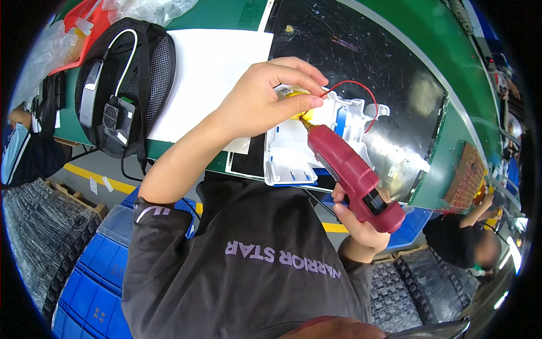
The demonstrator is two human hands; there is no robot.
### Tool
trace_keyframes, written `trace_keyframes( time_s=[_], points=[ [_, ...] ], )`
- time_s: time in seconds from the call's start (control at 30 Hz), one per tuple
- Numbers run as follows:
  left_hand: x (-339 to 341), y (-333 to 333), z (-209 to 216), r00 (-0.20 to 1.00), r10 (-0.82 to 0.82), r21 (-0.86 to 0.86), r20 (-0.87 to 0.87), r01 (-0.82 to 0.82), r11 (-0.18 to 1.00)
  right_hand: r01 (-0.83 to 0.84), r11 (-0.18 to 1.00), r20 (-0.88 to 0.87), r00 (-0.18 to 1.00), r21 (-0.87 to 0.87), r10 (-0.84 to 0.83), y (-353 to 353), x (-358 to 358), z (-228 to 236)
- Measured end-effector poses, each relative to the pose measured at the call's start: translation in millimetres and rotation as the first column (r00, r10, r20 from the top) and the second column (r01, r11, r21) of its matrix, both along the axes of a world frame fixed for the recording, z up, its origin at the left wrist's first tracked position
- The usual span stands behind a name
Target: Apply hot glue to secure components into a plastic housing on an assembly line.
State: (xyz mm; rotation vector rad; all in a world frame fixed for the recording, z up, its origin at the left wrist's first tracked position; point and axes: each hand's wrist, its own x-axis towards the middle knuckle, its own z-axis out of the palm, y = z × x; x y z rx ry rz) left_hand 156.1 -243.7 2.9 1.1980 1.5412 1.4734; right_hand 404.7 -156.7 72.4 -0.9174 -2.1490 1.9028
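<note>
My left hand (276,93) is closed in a pinch on a thin red wire (361,85), whose loose end loops out to the right. Below it lies a white plastic housing (291,155) with a blue part (341,121) inside. A yellow part (294,96) in the housing is partly covered by my left hand. Wrapped around the handle of a dark red glue gun (344,158) is my right hand (361,223). The gun's brass-coloured nozzle points at the yellow part, just under my left fingertips; whether it touches is hard to tell.
A black work mat (389,62) covers part of the green table (226,14). White paper (209,62) lies to the left, beside a black mesh bag (161,62) with devices and a white cable. A brown board (466,175) sits at right. Blue crates (90,288) stand below; other people work nearby.
</note>
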Motion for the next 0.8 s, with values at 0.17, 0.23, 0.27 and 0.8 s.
trace_keyframes(
  time_s=[0.17, 0.23, 0.27, 0.8],
  points=[
    [-0.4, -0.9, 1.2, 1.0, 0.0, -0.02, 0.029, 0.001, 1.0, 0.083, 0.993, -0.082, 0.993, -0.087, -0.09, -4.5, 2.7, 1.1],
    [-0.6, -1.1, 0.4, 1.0, 0.0, -0.025, 0.025, 0.001, 1.0, 0.071, 0.994, -0.11, 0.991, -0.085, -0.081, -4.3, 3.3, 1.2],
    [-0.6, -0.9, -0.1, 1.0, -0.002, -0.025, 0.025, 0.003, 1.0, 0.09, 0.99, -0.123, 0.987, -0.109, -0.104, -4.8, 3.7, 1.1],
    [3.7, 5.5, -1.6, 0.99, 0.137, -0.131, 0.025, -0.132, 0.982, 0.118, 0.944, -0.273, 0.94, -0.308, -0.207, -8.2, 7.4, -6.3]
  ],
)
